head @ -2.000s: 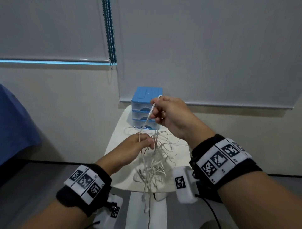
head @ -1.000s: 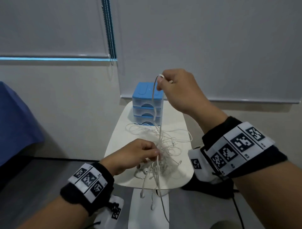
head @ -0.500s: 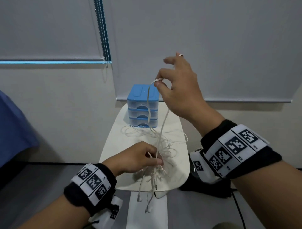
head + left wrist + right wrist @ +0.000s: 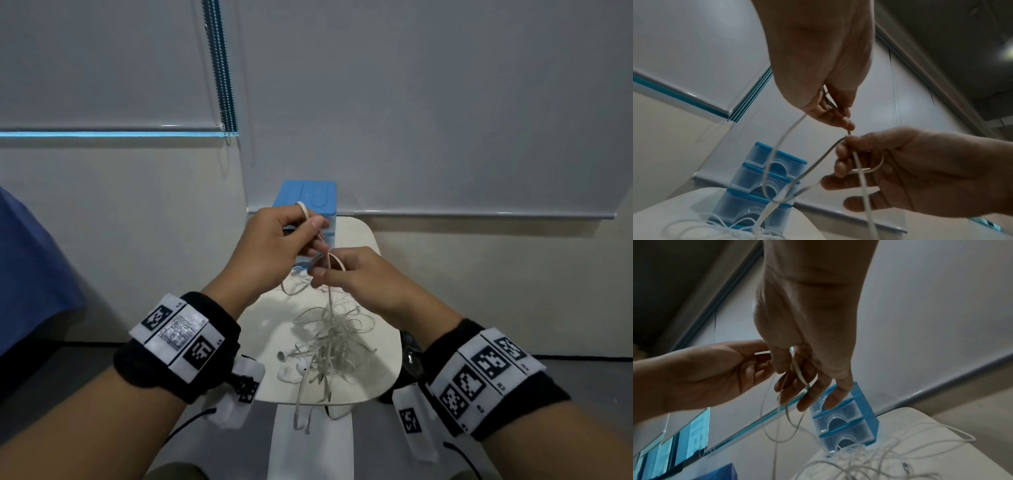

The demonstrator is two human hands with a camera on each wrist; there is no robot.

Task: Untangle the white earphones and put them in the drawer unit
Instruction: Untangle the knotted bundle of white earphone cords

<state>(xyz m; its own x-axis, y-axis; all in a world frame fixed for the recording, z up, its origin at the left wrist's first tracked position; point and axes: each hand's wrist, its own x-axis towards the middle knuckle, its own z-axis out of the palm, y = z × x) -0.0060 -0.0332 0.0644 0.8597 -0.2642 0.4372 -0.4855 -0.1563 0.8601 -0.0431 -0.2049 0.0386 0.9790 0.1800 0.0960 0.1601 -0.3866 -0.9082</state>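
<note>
The white earphones (image 4: 330,342) lie as a tangled heap on the front half of a small white table (image 4: 380,370), with ends hanging over its front edge. One cable rises from the heap to both hands. My left hand (image 4: 308,222) pinches a loop of it in front of the blue drawer unit (image 4: 308,193). Just below and to the right, my right hand (image 4: 327,269) pinches the same cable. In the left wrist view the left fingertips (image 4: 846,126) nearly touch the right hand (image 4: 851,146). All three drawers (image 4: 844,420) look closed.
The drawer unit stands at the table's far end against a wall with grey roller blinds (image 4: 445,102) and a bead chain (image 4: 222,68). A blue cloth (image 4: 30,274) is at the left. Grey floor surrounds the table's white pedestal (image 4: 311,445).
My right hand came down from high above the table. My left hand left the heap and rose to meet it. Both now hold the cable close together.
</note>
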